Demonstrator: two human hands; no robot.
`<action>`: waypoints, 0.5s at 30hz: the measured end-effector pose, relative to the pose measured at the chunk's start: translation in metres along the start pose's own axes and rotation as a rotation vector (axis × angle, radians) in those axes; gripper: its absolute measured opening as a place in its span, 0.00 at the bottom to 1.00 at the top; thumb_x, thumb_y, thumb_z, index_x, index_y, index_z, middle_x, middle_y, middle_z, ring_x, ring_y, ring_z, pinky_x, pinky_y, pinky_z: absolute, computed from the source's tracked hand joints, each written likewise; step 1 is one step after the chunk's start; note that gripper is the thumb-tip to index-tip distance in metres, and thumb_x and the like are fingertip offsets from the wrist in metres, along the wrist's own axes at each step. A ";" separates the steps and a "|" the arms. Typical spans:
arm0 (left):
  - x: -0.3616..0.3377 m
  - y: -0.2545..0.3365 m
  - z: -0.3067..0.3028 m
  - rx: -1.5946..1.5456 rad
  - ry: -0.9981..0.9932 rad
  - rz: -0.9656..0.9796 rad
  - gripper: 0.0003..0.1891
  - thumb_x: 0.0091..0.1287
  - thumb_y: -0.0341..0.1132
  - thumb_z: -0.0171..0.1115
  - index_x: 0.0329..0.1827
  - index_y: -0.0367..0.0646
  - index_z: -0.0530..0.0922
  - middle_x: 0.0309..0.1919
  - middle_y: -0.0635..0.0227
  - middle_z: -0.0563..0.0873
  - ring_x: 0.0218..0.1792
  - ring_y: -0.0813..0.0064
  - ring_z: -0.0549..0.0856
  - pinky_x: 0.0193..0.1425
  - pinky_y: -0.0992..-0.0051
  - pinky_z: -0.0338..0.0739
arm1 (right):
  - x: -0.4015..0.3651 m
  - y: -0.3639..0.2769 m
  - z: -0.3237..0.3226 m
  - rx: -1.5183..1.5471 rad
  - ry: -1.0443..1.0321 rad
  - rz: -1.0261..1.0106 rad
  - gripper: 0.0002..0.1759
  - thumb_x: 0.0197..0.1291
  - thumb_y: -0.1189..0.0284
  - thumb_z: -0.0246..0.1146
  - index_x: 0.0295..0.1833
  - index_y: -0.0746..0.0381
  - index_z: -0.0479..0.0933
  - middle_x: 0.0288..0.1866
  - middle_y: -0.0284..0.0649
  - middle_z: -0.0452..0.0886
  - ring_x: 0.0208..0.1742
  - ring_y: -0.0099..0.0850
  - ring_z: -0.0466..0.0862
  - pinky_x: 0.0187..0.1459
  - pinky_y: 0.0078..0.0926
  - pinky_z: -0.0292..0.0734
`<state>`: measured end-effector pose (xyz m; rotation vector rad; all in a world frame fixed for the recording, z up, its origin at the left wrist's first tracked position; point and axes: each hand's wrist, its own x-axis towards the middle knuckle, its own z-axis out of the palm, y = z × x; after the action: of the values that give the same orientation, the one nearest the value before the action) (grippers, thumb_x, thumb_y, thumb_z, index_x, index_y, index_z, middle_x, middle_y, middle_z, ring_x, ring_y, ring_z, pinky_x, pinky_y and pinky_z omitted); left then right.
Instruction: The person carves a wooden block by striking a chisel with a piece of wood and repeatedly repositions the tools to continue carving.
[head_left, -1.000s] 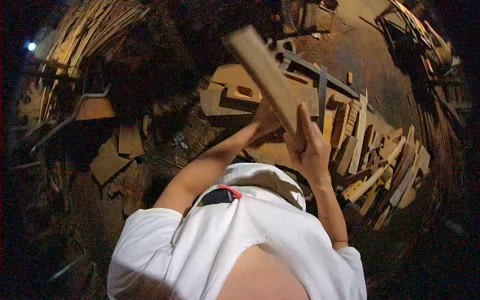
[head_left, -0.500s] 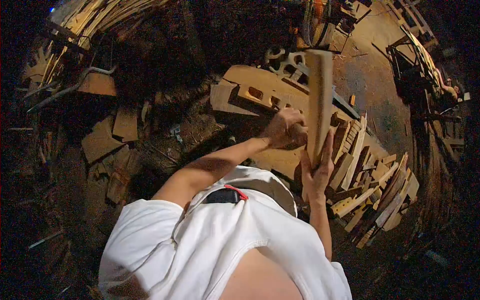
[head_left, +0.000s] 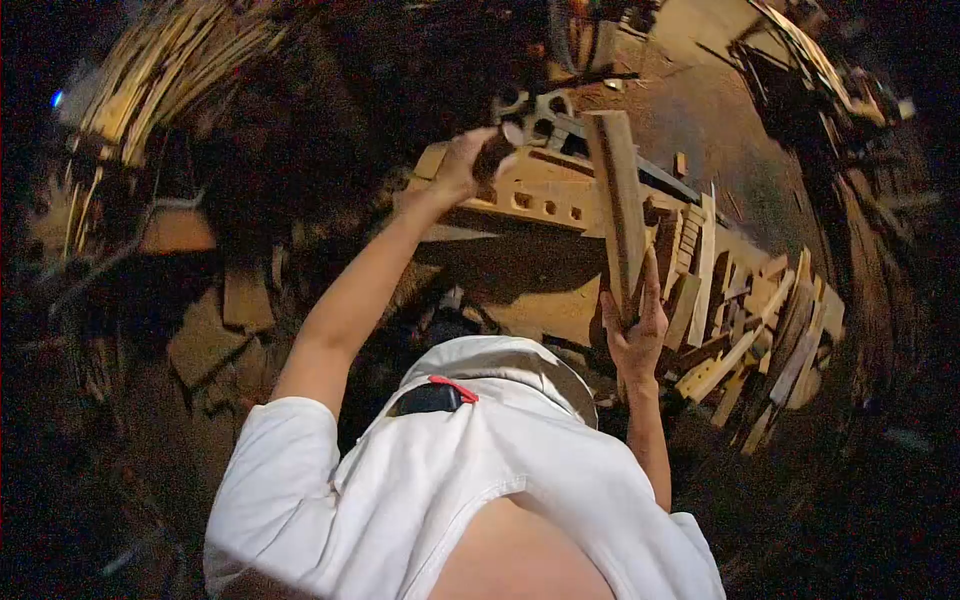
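My left hand [head_left: 468, 165] is raised over the far left part of a wooden workpiece [head_left: 560, 205] with a row of rectangular holes. Its fingers are wrapped round a dark object [head_left: 494, 158] with a pale round end, too blurred to name. Nearer to me on the right, my right hand [head_left: 637, 335] grips the lower end of a long wooden board [head_left: 617, 190], thumb on one side and fingers on the other. The board stands out away from me, passing in front of the workpiece's right part.
Wood offcuts [head_left: 765, 335] lie in a heap at the right. Beyond the workpiece is a grey metal part [head_left: 545, 120] with round openings. Long thin strips [head_left: 170, 75] are stacked at the upper left, and flat wood pieces [head_left: 205, 340] lie at the left.
My left hand has moved away from the board, up and to the left, and the dark object now shows in it. My right hand still holds the board, which leans slightly more left.
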<state>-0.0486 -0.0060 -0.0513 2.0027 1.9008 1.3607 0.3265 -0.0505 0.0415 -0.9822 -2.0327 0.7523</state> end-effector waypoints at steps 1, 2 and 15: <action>0.040 0.104 -0.053 0.031 -0.510 -0.496 0.18 0.60 0.35 0.74 0.52 0.42 0.83 0.49 0.52 0.85 0.50 0.55 0.86 0.60 0.53 0.79 | -0.002 -0.003 0.001 -0.013 0.036 0.023 0.43 0.62 0.73 0.70 0.80 0.60 0.58 0.72 0.53 0.74 0.61 0.43 0.85 0.56 0.33 0.81; 0.027 0.081 -0.036 0.009 -0.511 -0.223 0.25 0.57 0.31 0.73 0.58 0.41 0.79 0.59 0.49 0.78 0.53 0.49 0.84 0.60 0.51 0.80 | -0.005 -0.008 0.001 -0.057 0.010 0.111 0.44 0.61 0.72 0.70 0.81 0.60 0.58 0.72 0.52 0.74 0.60 0.45 0.85 0.55 0.34 0.82; -0.016 -0.029 0.000 0.415 -0.837 0.036 0.25 0.52 0.44 0.80 0.47 0.40 0.80 0.46 0.57 0.84 0.41 0.50 0.89 0.41 0.52 0.84 | -0.021 -0.051 0.035 -0.233 0.164 0.279 0.46 0.57 0.69 0.71 0.81 0.53 0.59 0.57 0.55 0.84 0.45 0.49 0.89 0.45 0.39 0.84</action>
<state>-0.0682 -0.0129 -0.0769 2.2423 1.7781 0.0263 0.2870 -0.1014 0.0530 -1.4352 -1.8910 0.5617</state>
